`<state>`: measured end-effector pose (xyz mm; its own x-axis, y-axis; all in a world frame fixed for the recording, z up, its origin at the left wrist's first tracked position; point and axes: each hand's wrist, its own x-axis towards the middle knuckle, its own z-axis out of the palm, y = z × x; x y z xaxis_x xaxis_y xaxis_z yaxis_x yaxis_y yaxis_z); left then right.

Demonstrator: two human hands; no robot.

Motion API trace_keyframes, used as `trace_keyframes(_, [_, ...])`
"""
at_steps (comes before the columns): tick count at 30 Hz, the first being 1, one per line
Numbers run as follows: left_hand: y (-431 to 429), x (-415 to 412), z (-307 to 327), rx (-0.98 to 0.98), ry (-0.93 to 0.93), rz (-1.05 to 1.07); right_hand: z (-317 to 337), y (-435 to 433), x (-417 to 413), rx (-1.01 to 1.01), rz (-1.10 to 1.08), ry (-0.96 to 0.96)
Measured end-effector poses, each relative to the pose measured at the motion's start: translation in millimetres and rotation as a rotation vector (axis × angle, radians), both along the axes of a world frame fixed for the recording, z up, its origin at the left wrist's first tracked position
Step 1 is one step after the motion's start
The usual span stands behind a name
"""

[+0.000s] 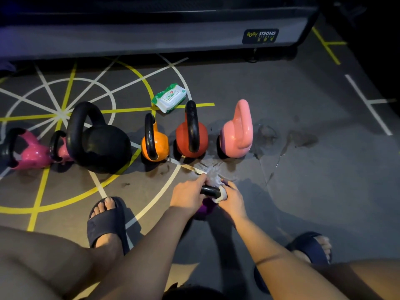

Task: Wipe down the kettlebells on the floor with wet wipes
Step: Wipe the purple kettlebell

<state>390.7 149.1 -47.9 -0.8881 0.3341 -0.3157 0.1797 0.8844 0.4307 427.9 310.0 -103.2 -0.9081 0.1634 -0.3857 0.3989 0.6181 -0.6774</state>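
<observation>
A small purple kettlebell (205,207) with a black handle (211,191) sits on the floor between my hands. My left hand (189,194) grips the left end of that handle. My right hand (232,197) holds a white wet wipe (220,197) wrapped round the handle's right end. Behind stand a pink kettlebell (238,131), a red one (191,137), an orange one (154,141), a big black one (101,144) and two magenta ones (30,151), the second magenta one (61,148) half hidden. The wet wipe pack (169,98) lies further back.
My two feet in dark slides (106,224) (307,250) flank the purple kettlebell. Wet patches (270,135) mark the grey floor right of the pink kettlebell. A padded bench or mat edge (151,40) runs along the back. Yellow and white lines cross the floor.
</observation>
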Motion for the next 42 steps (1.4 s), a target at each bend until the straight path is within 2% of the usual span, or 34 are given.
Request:
trace_keyframes(5, [2, 1, -1, 0.006, 0.006, -0.003, -13, 14, 1, 0.099, 0.093, 0.007])
trace_keyframes(10, [4, 0, -3, -0.006, 0.026, -0.009, -17, 13, 4, -0.142, -0.132, -0.036])
trace_keyframes(12, [3, 0, -3, -0.011, 0.027, -0.003, -24, 14, 4, -0.167, -0.138, -0.048])
trace_keyframes(14, [1, -1, -3, -0.007, 0.031, 0.013, -12, 12, -1, -0.104, -0.066, -0.061])
trace_keyframes(19, [-3, -3, 0, -0.035, 0.044, -0.022, 6, -1, -9, 0.050, 0.113, 0.084])
trace_keyframes(23, [-11, -2, 3, -0.046, 0.035, -0.028, 18, -17, -12, 0.402, 0.361, 0.056])
trace_keyframes(26, [-19, 1, 3, -0.060, 0.032, -0.111, 24, -30, -14, 0.608, 0.409, 0.069])
trace_keyframes(28, [-27, 5, 2, -0.018, 0.029, -0.142, 26, -31, -15, 0.649, 0.398, 0.097])
trace_keyframes(31, [-45, 6, -3, 0.054, 0.011, -0.053, 23, -17, -14, 0.640, 0.379, 0.128])
trace_keyframes(36, [-64, 9, -16, 0.016, -0.097, -0.038, 20, 1, -1, 0.639, 0.389, 0.104])
trace_keyframes(42, [-64, 7, -18, 0.039, -0.128, 0.037, 34, -32, -9, 0.749, 0.458, 0.095])
